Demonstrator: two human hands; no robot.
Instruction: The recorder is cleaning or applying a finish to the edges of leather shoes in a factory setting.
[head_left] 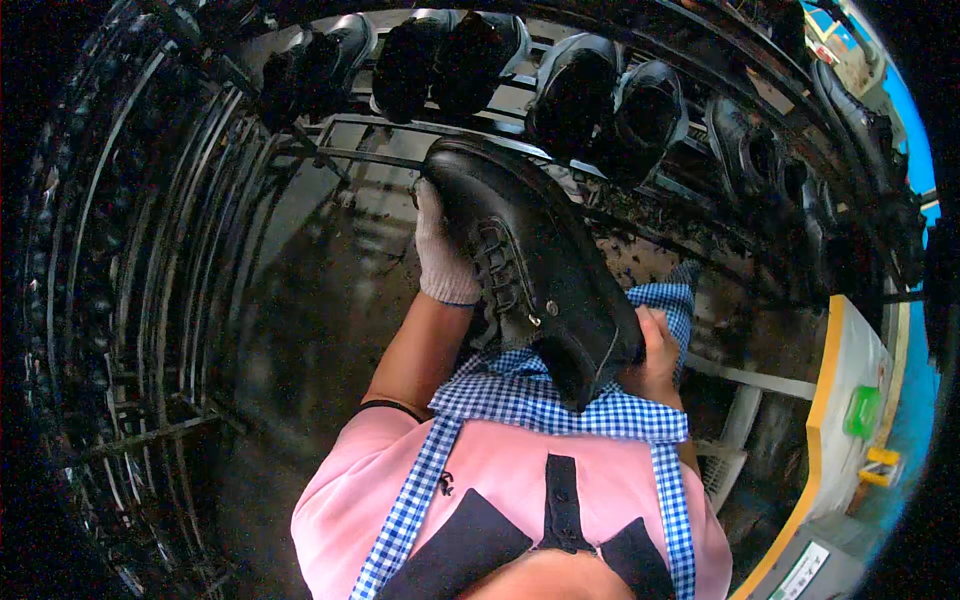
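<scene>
A black lace-up shoe (535, 265) is held up in front of my chest, toe pointing away toward the rack. My left hand (440, 255), in a white knit glove, grips the shoe's left side by the laces. My right hand (655, 350), bare, holds the heel end from the right. A blue-and-white checked apron (545, 400) lies under the shoe, over a pink shirt.
A curved black metal rack (330, 130) runs across the top with several black shoes (600, 95) on its rails. More rack bars (150, 300) fill the left side. A yellow-edged table (835, 400) with a green object (862, 410) stands at the right.
</scene>
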